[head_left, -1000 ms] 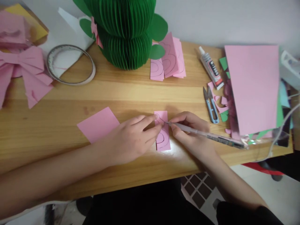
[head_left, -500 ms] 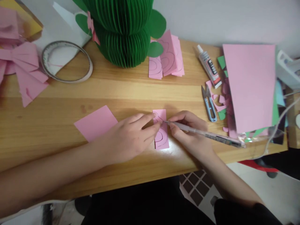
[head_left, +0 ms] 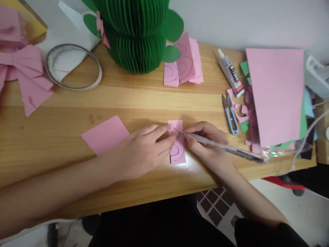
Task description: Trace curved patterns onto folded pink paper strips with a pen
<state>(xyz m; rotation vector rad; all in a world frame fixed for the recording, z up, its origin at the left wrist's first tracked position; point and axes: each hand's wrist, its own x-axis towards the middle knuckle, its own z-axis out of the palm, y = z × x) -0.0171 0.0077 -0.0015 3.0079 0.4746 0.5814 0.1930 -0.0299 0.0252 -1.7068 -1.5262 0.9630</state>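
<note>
1. Hardly anything has shifted in the last half second: both hands sit where they were, and the pen tip is still on the upper curve.
2. Head view: the left hand [head_left: 144,151] lies flat, fingers close together, pressing the small pink paper slip [head_left: 178,154] onto the wooden table [head_left: 144,99] near its front edge.
3. The right hand [head_left: 208,144] pinches the slim clear pen [head_left: 226,148] close to its tip, which touches the slip's upper part.
4. A pink square sheet [head_left: 104,134] lies just left of the left hand.
5. Blue thread snips [head_left: 230,115] and a glue tube [head_left: 231,73] lie to the right, beside a large pink card [head_left: 275,92].
6. More marked pink slips [head_left: 185,63] lean by the green honeycomb paper cactus [head_left: 136,34].
</note>
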